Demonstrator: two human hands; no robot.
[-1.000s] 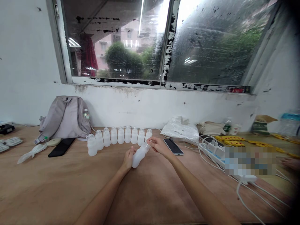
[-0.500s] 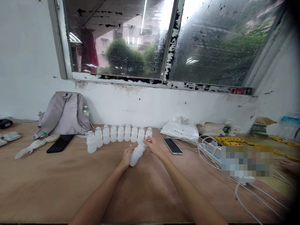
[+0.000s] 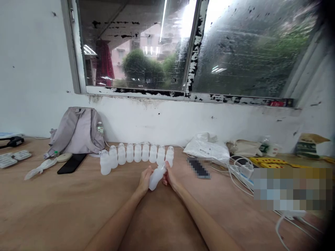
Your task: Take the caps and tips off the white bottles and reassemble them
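Note:
A whitish, translucent baby bottle [image 3: 156, 179] is held tilted between my two hands, its top leaning to the right. My left hand [image 3: 144, 178] is wrapped round the lower body of the bottle. At its top end my right hand [image 3: 170, 177] grips the collar or cap, whose details are hidden by the fingers. Just beyond my hands, several similar bottles with clear domed caps stand upright in a curved row; the leftmost bottle [image 3: 105, 163] is nearest to me, and the rightmost bottle [image 3: 169, 154] is partly behind my right hand.
A grey backpack [image 3: 75, 130] leans against the wall, with a black phone-like slab [image 3: 72, 164] before it. To the right lie a blurred-out phone [image 3: 199, 168], a white plastic bag [image 3: 208, 148], cables and yellow items [image 3: 272, 162]. Everything rests on the brown tabletop [image 3: 65, 209].
My right hand has turned at the bottle's top, with its thumb now upward and fingers curled beneath. My left hand keeps its hold. The view has shifted slightly.

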